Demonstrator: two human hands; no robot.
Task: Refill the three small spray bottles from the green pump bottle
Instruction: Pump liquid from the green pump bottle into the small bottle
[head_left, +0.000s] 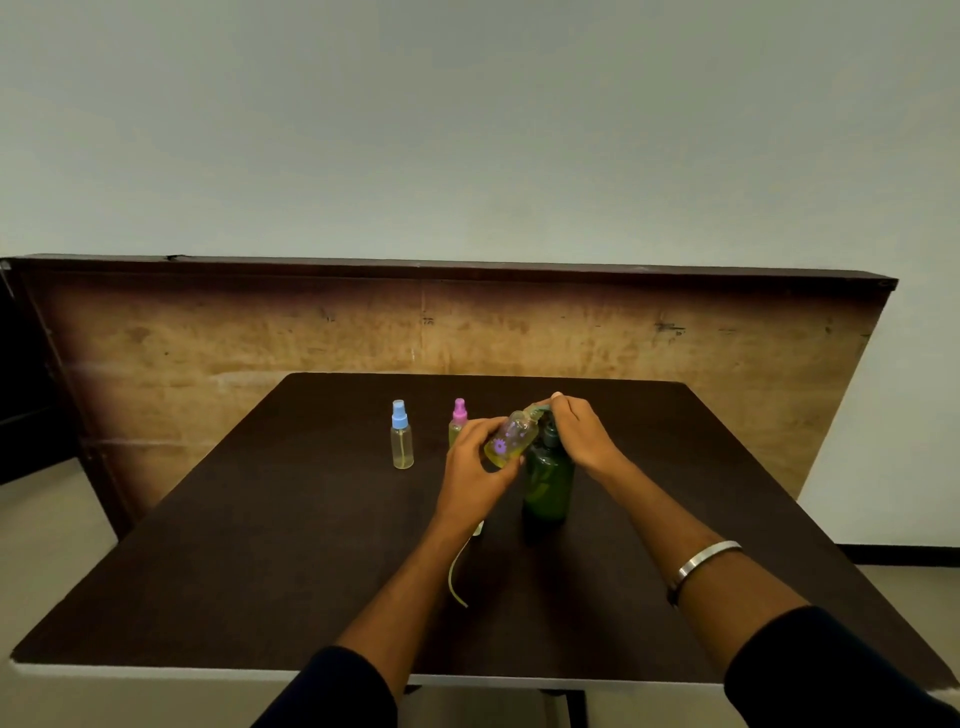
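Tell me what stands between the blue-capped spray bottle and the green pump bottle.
In the head view, the pink-capped spray bottle stands between the blue-capped spray bottle and green pump bottle, partly hidden by the left hand.

Both forearms are bare below dark, near-black long sleeves pushed up toward the elbows. A plain silver metal bangle circles the right wrist.

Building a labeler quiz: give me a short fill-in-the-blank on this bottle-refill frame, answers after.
1. The left hand holds a small uncapped bottle tilted toward the ____ pump bottle.
2. The right hand rests on the pump bottle's ____.
3. The bottle with the blue cap stands ____ on the table.
4. The bottle beside it has a ____ cap.

Answers: green; top; upright; pink
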